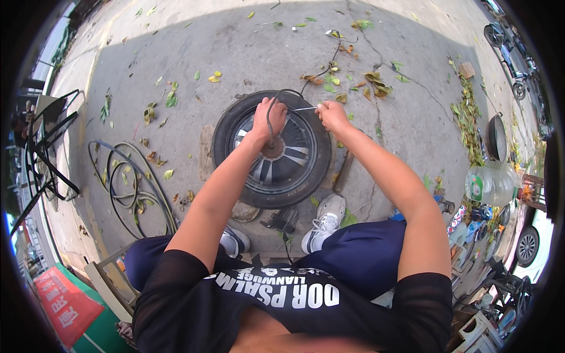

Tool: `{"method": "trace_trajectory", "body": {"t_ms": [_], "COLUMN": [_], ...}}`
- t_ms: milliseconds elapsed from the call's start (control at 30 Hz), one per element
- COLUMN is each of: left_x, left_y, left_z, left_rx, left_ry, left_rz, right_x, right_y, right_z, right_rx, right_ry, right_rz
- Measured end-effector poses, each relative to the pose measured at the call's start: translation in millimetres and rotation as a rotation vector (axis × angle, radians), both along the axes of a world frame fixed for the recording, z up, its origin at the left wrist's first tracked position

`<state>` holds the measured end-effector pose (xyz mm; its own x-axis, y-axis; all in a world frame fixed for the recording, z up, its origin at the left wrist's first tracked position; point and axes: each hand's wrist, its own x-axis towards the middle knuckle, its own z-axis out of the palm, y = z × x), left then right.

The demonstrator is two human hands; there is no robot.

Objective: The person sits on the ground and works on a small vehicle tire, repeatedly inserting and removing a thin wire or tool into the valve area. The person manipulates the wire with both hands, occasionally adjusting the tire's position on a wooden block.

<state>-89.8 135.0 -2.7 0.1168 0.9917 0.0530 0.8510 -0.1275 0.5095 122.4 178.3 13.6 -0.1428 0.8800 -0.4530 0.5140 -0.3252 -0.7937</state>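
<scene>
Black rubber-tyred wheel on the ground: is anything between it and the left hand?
Nothing visible: the left hand appears to rest on the wheel. A thin dark cable from its hub crosses over the hand.

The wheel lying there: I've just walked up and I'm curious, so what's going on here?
A person's right hand grips a thin metal rod that points toward the left hand, which is over the upper part of the wheel. Whether the left hand holds the rod's far end is hard to tell. The wheel, with its tire on, lies on its side before the person's shoes. A dark cable arches past the left hand.
</scene>
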Motion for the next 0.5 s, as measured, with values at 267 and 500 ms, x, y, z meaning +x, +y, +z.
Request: {"method": "trace_trajectory", "body": {"t_ms": [267,500], "left_x": [-3,-1], "left_y": [3,-4], "left_z": [3,-5], "left_rx": [-0.029,-0.042], "left_ry": [0.106,0.058], "left_rz": [-0.130,-0.066], "right_x": [9,7], "right_y": [1,2], "right_z": [-13,2], "right_rx": [0.143,-0.307], "right_ry": [-0.215,0.091], "right_rz": [0.150,-0.044]}}
